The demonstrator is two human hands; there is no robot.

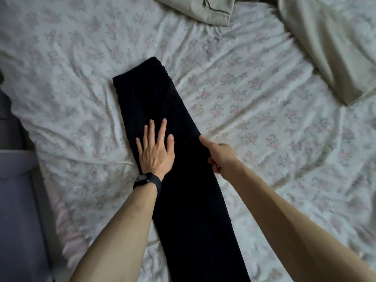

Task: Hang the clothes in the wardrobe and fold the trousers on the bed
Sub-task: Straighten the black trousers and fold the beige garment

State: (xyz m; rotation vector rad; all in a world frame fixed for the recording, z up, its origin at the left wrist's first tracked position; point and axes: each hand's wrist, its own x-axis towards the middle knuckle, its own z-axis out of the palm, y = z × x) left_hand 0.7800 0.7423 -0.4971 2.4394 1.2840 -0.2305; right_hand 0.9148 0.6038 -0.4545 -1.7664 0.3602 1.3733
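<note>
Spreading across nearly the whole view, your bed point(264, 119) wears a creased floral sheet, and its left edge shows beside your left arm. A pale cover point(329, 47) is bunched toward the far right corner, with another fold of pale cloth point(205, 9) at the far edge.

The trousers point(191, 220), black and doubled into one long strip, lie flat on the sheet. They run from the near side up toward the middle of the bed, slanting left, closer to the left edge than the right. The far end stops well short of the pale cloth.

Both your hands sit about halfway along that strip. Your left hand point(155, 151) lies palm down on the strip's left half, fingers straight and fanned, pressing the cloth and holding nothing. Your right hand point(221, 159) rests at the strip's right edge: the forefinger is stretched out with its tip touching the edge, while the other fingers curl against the cloth. You cannot tell whether those fingers actually grip the fabric.

A dark watch point(145, 180) circles your left wrist, and a thin ring point(160, 138) sits on one left finger.
</note>
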